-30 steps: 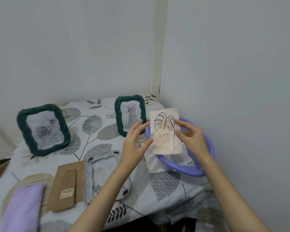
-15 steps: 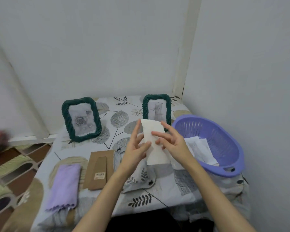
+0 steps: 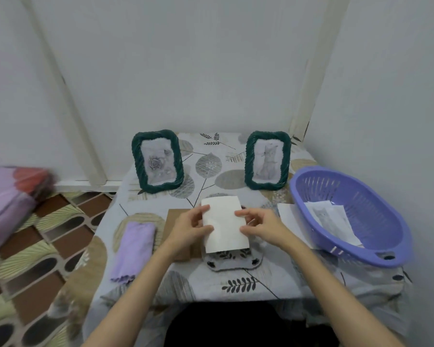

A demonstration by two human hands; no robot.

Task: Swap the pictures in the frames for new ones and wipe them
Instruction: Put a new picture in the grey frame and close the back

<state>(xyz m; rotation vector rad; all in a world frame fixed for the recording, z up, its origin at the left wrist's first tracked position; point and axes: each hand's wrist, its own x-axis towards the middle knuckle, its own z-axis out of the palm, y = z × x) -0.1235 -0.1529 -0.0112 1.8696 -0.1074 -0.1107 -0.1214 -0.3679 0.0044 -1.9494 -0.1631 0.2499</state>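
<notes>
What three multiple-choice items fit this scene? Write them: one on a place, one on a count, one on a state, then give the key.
1. Where does the lilac cloth lie?
A. in the basket
B. on the table, left of the hands
C. on the floor

2. How many green frames stand upright at the back of the table?
A. one
B. two
C. three

3. How is the white card held?
A. pinched by both hands
B. by the right hand alone
C. lying free on the table

Key: 1 B, it lies flat left of the left hand. 2 B, the rose frame and the cat frame. 3 A, the left hand and right hand each pinch a side edge.
</notes>
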